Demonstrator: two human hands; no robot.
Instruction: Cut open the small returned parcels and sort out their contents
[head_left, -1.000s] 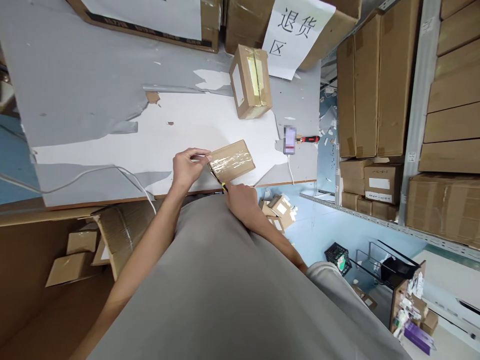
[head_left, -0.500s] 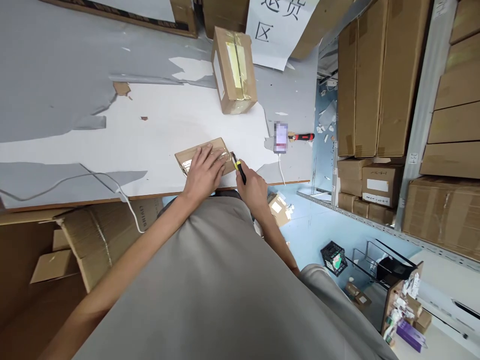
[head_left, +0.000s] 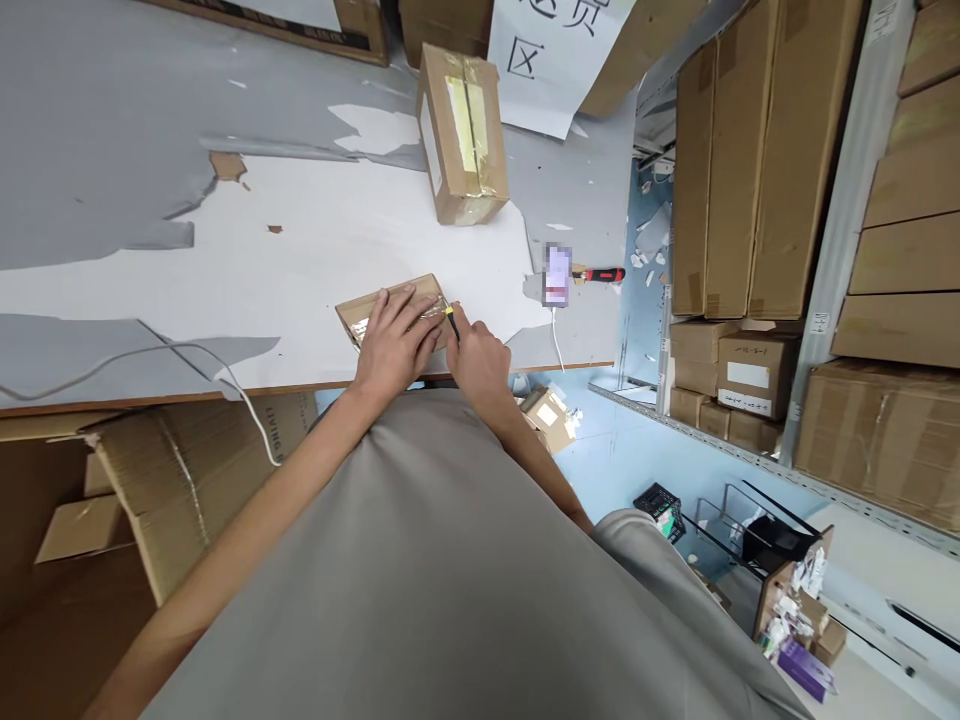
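A small flat cardboard box point(head_left: 358, 308) with clear tape lies near the front edge of the table point(head_left: 315, 225). Across its top my left hand point(head_left: 394, 340) rests flat, fingers stretched out and slightly apart. My right hand point(head_left: 478, 360) is closed around a box cutter point(head_left: 452, 320) with a black and yellow body. The cutter's front end meets the taped right end of the box. Most of its handle and the blade are hidden.
A taped carton point(head_left: 465, 135) stands behind the box. To the right lie a phone point(head_left: 556, 275) on a white cable and a red-and-black handled tool point(head_left: 602, 275). Shelves of cartons point(head_left: 731, 170) rise at the right; a large open carton point(head_left: 187, 480) sits at lower left.
My right hand has brought the cutter left, from just beside the box to its right end. The left hand stays on the box. The whole view has shifted slightly.
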